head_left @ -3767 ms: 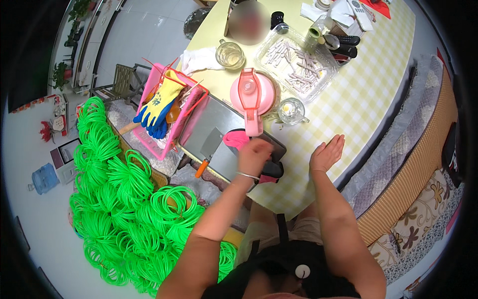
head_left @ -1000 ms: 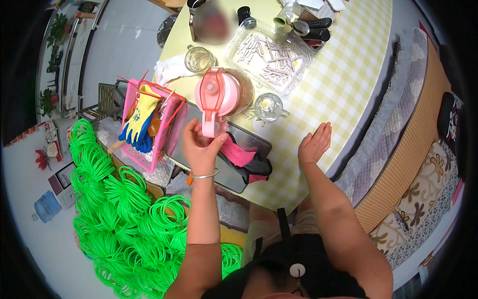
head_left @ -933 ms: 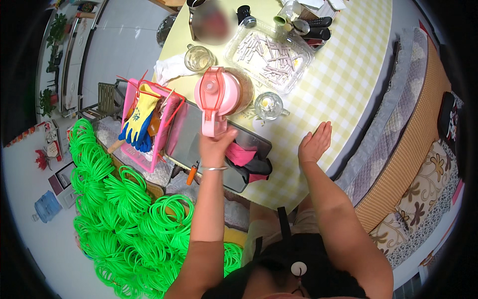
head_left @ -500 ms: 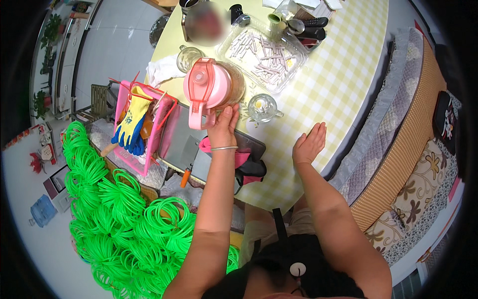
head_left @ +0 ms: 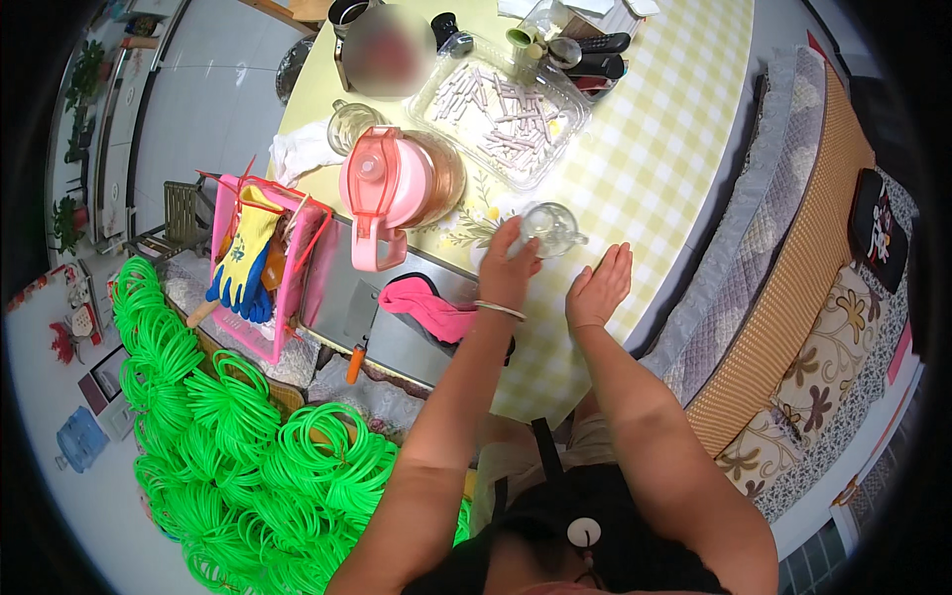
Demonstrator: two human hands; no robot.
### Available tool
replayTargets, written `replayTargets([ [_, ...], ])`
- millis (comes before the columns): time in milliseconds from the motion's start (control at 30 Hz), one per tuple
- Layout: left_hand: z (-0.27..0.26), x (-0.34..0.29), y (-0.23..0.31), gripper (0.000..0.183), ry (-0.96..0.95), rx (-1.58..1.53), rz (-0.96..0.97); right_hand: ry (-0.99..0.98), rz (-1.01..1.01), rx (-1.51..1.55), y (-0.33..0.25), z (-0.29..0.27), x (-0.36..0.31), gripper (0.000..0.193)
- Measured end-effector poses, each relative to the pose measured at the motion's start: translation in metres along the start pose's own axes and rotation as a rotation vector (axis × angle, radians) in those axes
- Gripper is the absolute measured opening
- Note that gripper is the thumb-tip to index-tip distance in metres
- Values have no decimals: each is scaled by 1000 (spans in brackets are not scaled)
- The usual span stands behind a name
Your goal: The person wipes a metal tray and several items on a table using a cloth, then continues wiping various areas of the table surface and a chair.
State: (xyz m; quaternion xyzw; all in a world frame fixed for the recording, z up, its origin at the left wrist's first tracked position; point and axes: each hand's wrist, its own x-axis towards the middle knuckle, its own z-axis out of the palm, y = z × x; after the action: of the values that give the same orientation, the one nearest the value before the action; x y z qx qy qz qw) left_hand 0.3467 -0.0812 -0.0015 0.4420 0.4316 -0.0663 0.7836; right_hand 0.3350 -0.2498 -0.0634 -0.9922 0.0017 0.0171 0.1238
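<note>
A clear glass mug (head_left: 555, 226) with its handle to the right stands on the checked tablecloth. My left hand (head_left: 508, 266) is at the mug's near left side, fingers apart and slightly bent, with the fingertips at its wall; I cannot tell if they press on it. To the right, my right hand (head_left: 601, 286) rests on its edge on the tablecloth, fingers stretched out and holding nothing. A glass pitcher with a pink lid and handle (head_left: 397, 188) stands to the left of my left hand, holding an amber liquid.
A clear plastic tray (head_left: 570, 149) holds many thin pale sticks. A second glass mug (head_left: 349, 127) is behind the pitcher. A pink basket (head_left: 268, 342) with gloves, pink-and-black fabric (head_left: 432, 309), an orange-handled tool (head_left: 355, 363) and bright green coils (head_left: 228, 476) lie leftward.
My left hand has left the pitcher's handle and moved right to the glass mug. The pitcher stays on the table. My right hand has kept its place on the tablecloth.
</note>
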Motion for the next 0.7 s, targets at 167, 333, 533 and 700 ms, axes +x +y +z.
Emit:
replayTargets([
  [167, 45, 1, -6, 61, -201, 5, 56, 39, -26, 13, -1, 1, -1, 66],
  [333, 53, 15, 6, 49, -21, -82, 49, 17, -13, 28, -2, 0, -1, 67],
  [533, 41, 38, 45, 12, 241, -412, 32, 0, 1, 22, -1, -3, 0, 67],
  [700, 43, 53, 45, 9, 230, -338, 40, 2, -14, 16, -1, -2, -1, 67],
])
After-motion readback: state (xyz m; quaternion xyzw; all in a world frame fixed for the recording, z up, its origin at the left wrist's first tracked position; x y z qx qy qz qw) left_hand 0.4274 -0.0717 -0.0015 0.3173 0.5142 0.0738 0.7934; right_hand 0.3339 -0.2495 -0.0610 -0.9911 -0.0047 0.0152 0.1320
